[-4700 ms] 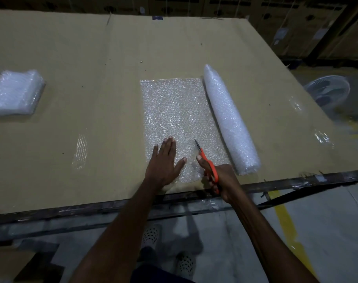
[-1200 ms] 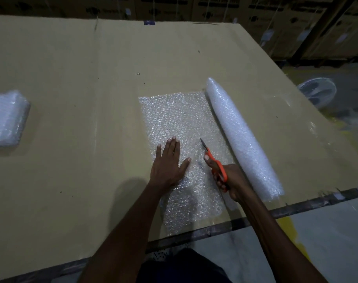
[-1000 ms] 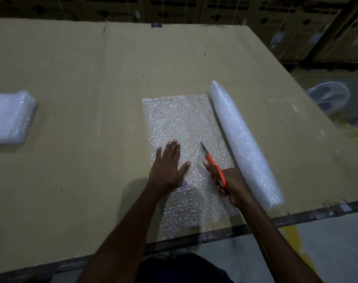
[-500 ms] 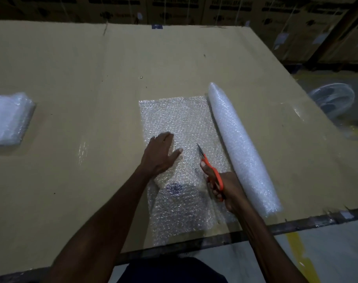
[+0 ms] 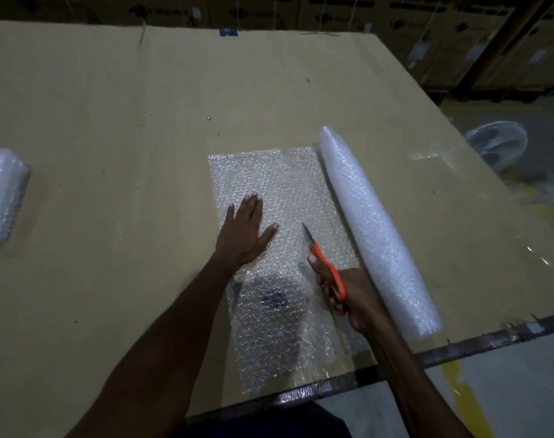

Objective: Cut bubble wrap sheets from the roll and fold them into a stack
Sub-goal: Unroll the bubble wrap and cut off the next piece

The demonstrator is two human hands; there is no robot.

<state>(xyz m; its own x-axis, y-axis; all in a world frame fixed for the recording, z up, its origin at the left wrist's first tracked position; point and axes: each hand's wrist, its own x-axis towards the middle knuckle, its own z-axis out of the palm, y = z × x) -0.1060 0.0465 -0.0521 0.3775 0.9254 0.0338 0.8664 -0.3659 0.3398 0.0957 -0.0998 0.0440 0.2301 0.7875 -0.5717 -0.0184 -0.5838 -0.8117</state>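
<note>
A sheet of bubble wrap [image 5: 269, 191] lies unrolled flat on the cardboard-covered tabletop [image 5: 111, 121], running from about the middle of the tabletop to its near edge, where the sheet's near end reaches the dark metal rim. Along the sheet's right side, touching it, lies the bubble wrap roll [image 5: 373, 229], a long white cylinder angled from the middle of the tabletop toward the near right corner.

The left hand [image 5: 245, 232] rests flat on the sheet near its left edge, fingers straight and together, thumb spread out to the right, holding nothing. The right hand [image 5: 351, 292] grips a pair of orange-handled scissors [image 5: 327, 270], fingers curled through and around the handles; the short dark blades point away from the person, over the sheet, in the strip between the left hand and the roll. Whether the blades are parted or closed is too small to tell. A narrow slit in the sheet seems to run from the near edge up to the right hand.

At the far left edge of the tabletop sits a stack of folded bubble wrap [image 5: 2, 197], well apart from the sheet. Beyond the tabletop's right edge a white fan [image 5: 498, 147] stands on the floor, and cardboard boxes [image 5: 332, 11] line the far side.
</note>
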